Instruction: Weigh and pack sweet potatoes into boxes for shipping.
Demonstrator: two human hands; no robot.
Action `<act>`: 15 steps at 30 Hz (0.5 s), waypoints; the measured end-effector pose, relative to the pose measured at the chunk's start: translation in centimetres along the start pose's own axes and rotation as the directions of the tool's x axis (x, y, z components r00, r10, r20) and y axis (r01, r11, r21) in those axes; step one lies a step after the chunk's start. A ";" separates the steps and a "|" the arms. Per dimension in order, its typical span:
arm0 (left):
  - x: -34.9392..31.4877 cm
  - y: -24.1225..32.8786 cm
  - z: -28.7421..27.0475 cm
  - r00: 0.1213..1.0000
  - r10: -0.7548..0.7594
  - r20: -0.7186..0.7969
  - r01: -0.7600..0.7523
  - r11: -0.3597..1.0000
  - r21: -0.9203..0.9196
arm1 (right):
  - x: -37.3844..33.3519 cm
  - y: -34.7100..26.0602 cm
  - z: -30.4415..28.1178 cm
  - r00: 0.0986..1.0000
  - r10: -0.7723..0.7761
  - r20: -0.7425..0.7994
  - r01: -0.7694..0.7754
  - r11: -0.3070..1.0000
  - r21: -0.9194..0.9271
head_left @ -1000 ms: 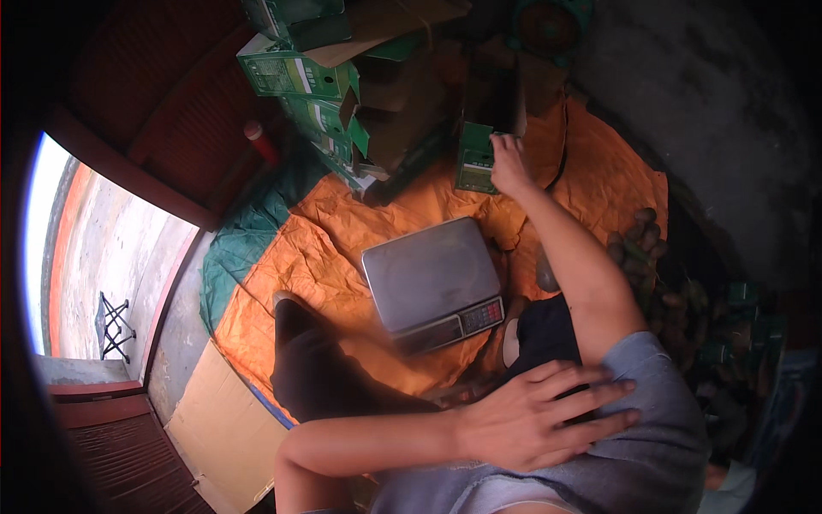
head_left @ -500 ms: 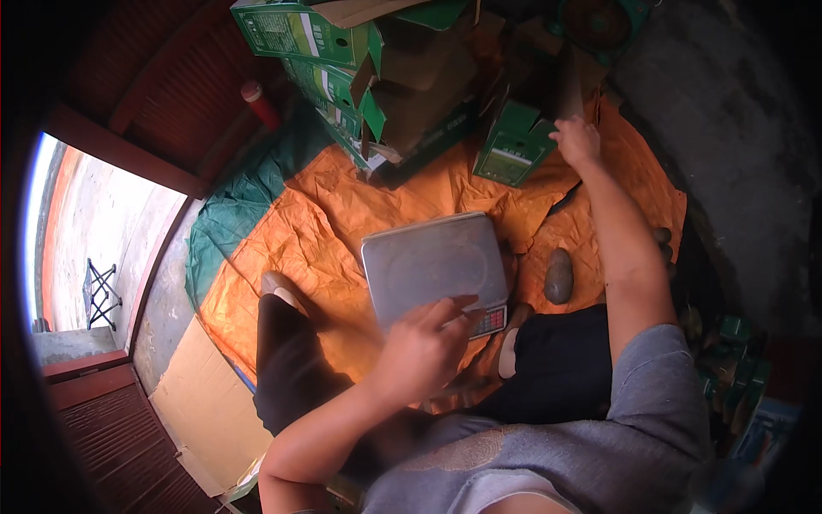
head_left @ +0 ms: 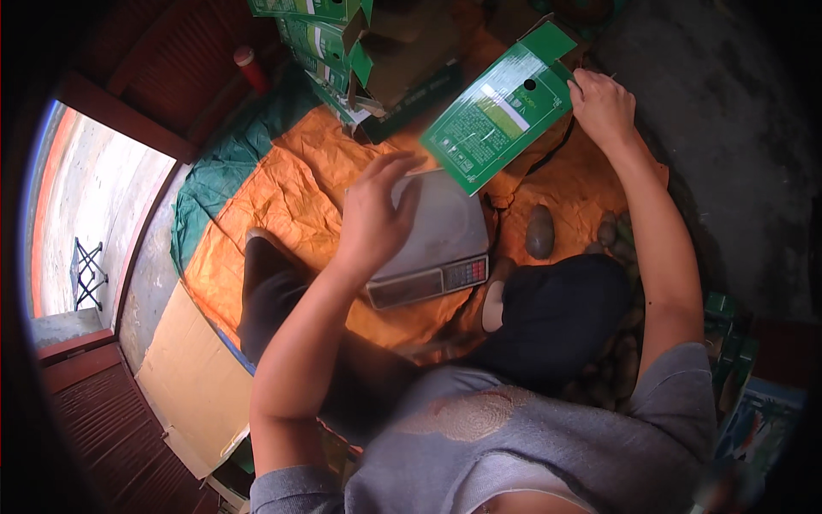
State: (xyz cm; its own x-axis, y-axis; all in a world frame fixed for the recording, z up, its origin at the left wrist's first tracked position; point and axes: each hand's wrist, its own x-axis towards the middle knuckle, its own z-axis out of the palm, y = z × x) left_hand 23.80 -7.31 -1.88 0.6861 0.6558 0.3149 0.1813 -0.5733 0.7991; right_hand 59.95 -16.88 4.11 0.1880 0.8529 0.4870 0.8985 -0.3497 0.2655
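Note:
My right hand (head_left: 604,104) is closed on the upper right edge of a green cardboard box (head_left: 492,120). The box is raised and tilted, its printed side facing up and a top flap standing out. Beneath its lower end lies the metal pan of a digital scale (head_left: 441,218), with a keypad on the near side. Over the scale's left part, my left hand (head_left: 378,210) is open, fingers reaching toward the box with a gap between. The fingertips of the left hand are slightly blurred.
An orange tarp (head_left: 295,193) covers the floor, with a brown oblong tuber (head_left: 539,231) beside the scale and several more by my right knee. Stacked green cartons (head_left: 312,43) stand at the far left, near a red bottle (head_left: 250,70). A cardboard sheet (head_left: 184,377) lies at left.
My right hand has lifted the green box and brought it nearer, over the scale's far edge. My left hand has moved left and forward from the keypad, its fingers now spread.

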 end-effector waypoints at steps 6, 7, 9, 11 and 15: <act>-2.3 -2.7 -0.6 0.939 -0.308 0.155 0.338 0.909 -0.244 | -4.7 -11.8 -9.4 0.987 -0.113 -0.111 0.136 0.963 0.231; -2.8 -3.3 -1.1 0.924 -0.331 0.189 0.377 0.865 -0.330 | -5.3 -14.3 -10.5 0.982 -0.140 -0.127 0.171 0.944 0.282; -3.4 -2.9 -2.2 0.879 -0.426 0.216 0.471 0.702 -0.533 | -6.6 -18.9 -11.3 0.945 -0.197 -0.261 0.290 0.874 0.390; -3.9 -2.9 -3.6 0.837 -0.497 0.228 0.525 0.614 -0.589 | -8.0 -23.2 -11.0 0.927 -0.220 -0.304 0.335 0.851 0.404; -5.6 -4.1 -6.4 0.787 -0.575 0.221 0.544 0.480 -0.689 | -10.0 -31.3 -11.0 0.944 -0.208 -0.257 0.307 0.837 0.452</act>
State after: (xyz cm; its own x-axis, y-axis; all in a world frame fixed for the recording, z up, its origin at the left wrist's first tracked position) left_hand 14.68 -5.50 -3.64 0.5916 0.7379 -0.3250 -0.0251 0.4197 0.9073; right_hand 25.59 -18.76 0.04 -0.1112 0.7783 0.6179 0.9895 0.1446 -0.0040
